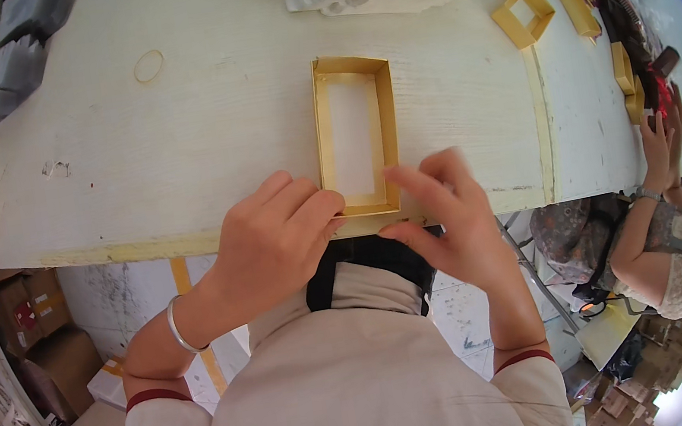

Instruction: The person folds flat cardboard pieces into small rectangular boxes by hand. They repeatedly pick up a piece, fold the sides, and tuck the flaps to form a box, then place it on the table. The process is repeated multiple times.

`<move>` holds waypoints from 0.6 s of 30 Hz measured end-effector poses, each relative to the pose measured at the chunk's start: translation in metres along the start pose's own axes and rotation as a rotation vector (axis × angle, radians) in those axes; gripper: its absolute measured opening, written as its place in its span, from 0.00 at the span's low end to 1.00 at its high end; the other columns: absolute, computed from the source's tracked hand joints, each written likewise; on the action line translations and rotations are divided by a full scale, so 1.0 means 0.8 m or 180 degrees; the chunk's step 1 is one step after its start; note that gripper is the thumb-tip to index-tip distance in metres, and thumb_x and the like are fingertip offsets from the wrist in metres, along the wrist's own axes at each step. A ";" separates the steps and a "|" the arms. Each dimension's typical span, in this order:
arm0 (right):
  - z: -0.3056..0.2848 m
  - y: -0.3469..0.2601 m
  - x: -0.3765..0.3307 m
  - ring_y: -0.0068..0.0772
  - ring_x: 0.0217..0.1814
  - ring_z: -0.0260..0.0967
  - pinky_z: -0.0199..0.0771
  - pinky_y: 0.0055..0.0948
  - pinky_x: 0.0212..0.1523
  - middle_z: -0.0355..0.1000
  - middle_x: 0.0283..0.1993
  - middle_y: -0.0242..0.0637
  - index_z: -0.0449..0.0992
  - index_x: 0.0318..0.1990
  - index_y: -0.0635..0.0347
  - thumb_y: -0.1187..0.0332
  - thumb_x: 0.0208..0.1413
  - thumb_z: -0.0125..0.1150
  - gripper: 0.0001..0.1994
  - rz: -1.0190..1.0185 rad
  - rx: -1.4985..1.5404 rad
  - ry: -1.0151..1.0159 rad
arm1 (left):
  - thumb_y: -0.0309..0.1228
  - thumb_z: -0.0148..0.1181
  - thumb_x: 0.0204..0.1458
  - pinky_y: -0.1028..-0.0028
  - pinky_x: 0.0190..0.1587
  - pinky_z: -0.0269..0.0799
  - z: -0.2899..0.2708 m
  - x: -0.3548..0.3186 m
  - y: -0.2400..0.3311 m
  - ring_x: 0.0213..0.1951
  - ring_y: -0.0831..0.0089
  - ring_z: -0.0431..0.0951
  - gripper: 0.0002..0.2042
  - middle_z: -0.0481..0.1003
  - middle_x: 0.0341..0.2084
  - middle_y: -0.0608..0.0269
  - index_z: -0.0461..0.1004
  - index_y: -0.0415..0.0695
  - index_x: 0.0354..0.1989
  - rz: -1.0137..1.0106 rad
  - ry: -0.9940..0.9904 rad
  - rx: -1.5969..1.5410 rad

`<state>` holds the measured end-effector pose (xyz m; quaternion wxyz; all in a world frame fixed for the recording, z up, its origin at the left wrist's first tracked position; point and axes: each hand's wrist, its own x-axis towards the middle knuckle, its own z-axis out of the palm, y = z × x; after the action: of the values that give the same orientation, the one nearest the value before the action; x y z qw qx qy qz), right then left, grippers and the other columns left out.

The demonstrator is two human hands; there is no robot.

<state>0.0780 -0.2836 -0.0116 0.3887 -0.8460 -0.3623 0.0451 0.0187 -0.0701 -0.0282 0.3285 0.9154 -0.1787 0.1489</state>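
From the head camera I see a gold box frame (356,134) lying flat on the pale table (175,149). Its long side points away from me. My left hand (275,240) sits at the frame's near left corner, fingers curled and pressing on it. My right hand (446,216) is just right of the near end, fingers spread, holding nothing. The left hand is closer. More small gold frames (524,13) lie far to the right of it.

Open gold rectangular box (356,134) mid-table, brown cartons (34,313) lower left
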 end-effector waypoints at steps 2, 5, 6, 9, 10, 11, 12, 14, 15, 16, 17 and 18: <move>0.009 0.004 0.001 0.39 0.31 0.61 0.62 0.34 0.33 0.62 0.29 0.36 0.75 0.43 0.59 0.72 0.41 0.71 0.18 -0.0499 -0.0307 -0.0121 | 0.23 0.66 0.41 0.70 0.22 0.63 0.002 0.002 0.003 0.24 0.65 0.67 0.08 0.68 0.20 0.62 0.73 0.41 0.29 0.0041 -0.0040 0.0051; 0.013 0.002 0.005 0.39 0.30 0.60 0.60 0.33 0.33 0.59 0.27 0.36 0.74 0.37 0.59 0.72 0.43 0.69 0.13 -0.0542 -0.0518 -0.0389 | 0.24 0.66 0.41 0.70 0.22 0.64 -0.001 0.004 0.011 0.23 0.65 0.68 0.08 0.67 0.19 0.62 0.71 0.41 0.26 -0.0003 -0.0337 0.0557; 0.009 -0.002 0.009 0.39 0.30 0.59 0.59 0.33 0.32 0.59 0.27 0.36 0.73 0.36 0.59 0.71 0.43 0.68 0.12 -0.0475 -0.0522 -0.0433 | 0.24 0.66 0.42 0.70 0.22 0.64 -0.001 0.005 0.013 0.23 0.65 0.68 0.08 0.66 0.19 0.62 0.70 0.42 0.25 -0.0039 -0.0418 0.0661; 0.008 -0.011 0.015 0.40 0.32 0.60 0.61 0.33 0.34 0.60 0.30 0.38 0.73 0.34 0.59 0.71 0.43 0.68 0.11 -0.0221 -0.0545 -0.0477 | 0.26 0.65 0.41 0.71 0.20 0.63 0.001 0.005 0.017 0.21 0.67 0.68 0.09 0.66 0.17 0.63 0.67 0.43 0.22 -0.0112 -0.0515 0.0828; 0.008 -0.014 0.016 0.40 0.33 0.61 0.62 0.33 0.34 0.61 0.31 0.39 0.73 0.34 0.59 0.71 0.43 0.68 0.12 -0.0128 -0.0559 -0.0474 | 0.26 0.64 0.40 0.73 0.19 0.63 0.002 0.004 0.018 0.21 0.69 0.67 0.10 0.66 0.17 0.64 0.65 0.44 0.21 -0.0110 -0.0450 0.0787; 0.008 -0.019 0.016 0.42 0.36 0.62 0.63 0.34 0.37 0.62 0.35 0.41 0.73 0.34 0.60 0.70 0.42 0.69 0.12 -0.0019 -0.0564 -0.0452 | 0.26 0.63 0.39 0.74 0.17 0.62 0.002 0.004 0.019 0.21 0.70 0.67 0.11 0.65 0.17 0.64 0.64 0.45 0.20 -0.0109 -0.0384 0.0747; 0.009 -0.024 0.015 0.44 0.40 0.64 0.64 0.36 0.39 0.63 0.39 0.43 0.73 0.35 0.60 0.70 0.42 0.69 0.13 0.0084 -0.0562 -0.0433 | 0.27 0.63 0.40 0.73 0.18 0.62 0.002 0.004 0.018 0.21 0.69 0.68 0.10 0.66 0.16 0.64 0.65 0.45 0.22 -0.0153 -0.0401 0.0614; 0.010 -0.031 0.014 0.48 0.48 0.65 0.64 0.40 0.46 0.64 0.47 0.48 0.73 0.35 0.60 0.69 0.42 0.68 0.13 -0.0015 -0.0829 -0.0237 | 0.28 0.65 0.42 0.72 0.19 0.64 -0.002 0.004 0.017 0.20 0.68 0.69 0.10 0.67 0.16 0.64 0.67 0.44 0.25 -0.0242 -0.0433 0.0349; 0.012 -0.034 0.015 0.50 0.53 0.64 0.64 0.43 0.50 0.63 0.51 0.51 0.73 0.35 0.60 0.69 0.43 0.68 0.12 -0.0222 -0.1093 -0.0053 | 0.28 0.66 0.42 0.72 0.19 0.63 -0.003 0.004 0.016 0.19 0.68 0.69 0.10 0.68 0.17 0.64 0.69 0.44 0.29 -0.0278 -0.0357 0.0113; 0.014 -0.035 0.015 0.52 0.57 0.63 0.63 0.46 0.54 0.63 0.55 0.53 0.73 0.35 0.60 0.70 0.43 0.67 0.12 -0.0430 -0.1354 0.0134 | 0.27 0.68 0.41 0.71 0.19 0.63 -0.005 0.003 0.016 0.19 0.69 0.69 0.12 0.70 0.18 0.64 0.71 0.44 0.33 -0.0313 -0.0278 -0.0121; 0.016 -0.034 0.016 0.52 0.60 0.61 0.60 0.50 0.57 0.62 0.56 0.53 0.73 0.35 0.60 0.71 0.43 0.66 0.11 -0.0507 -0.1296 0.0160 | 0.27 0.70 0.41 0.71 0.18 0.62 -0.008 0.002 0.016 0.18 0.69 0.69 0.15 0.71 0.19 0.64 0.72 0.44 0.37 -0.0348 -0.0198 -0.0354; 0.018 -0.032 0.013 0.52 0.62 0.60 0.57 0.53 0.59 0.62 0.58 0.52 0.73 0.35 0.60 0.72 0.43 0.64 0.10 -0.0558 -0.1234 0.0181 | 0.27 0.69 0.42 0.70 0.21 0.64 -0.018 0.002 0.020 0.20 0.67 0.70 0.17 0.71 0.20 0.63 0.71 0.45 0.41 -0.0542 -0.0371 -0.0497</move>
<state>0.0658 -0.2565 -0.0018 0.2311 -0.8711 -0.4253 -0.0834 0.0113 -0.0724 -0.0081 0.3993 0.9060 -0.1302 0.0526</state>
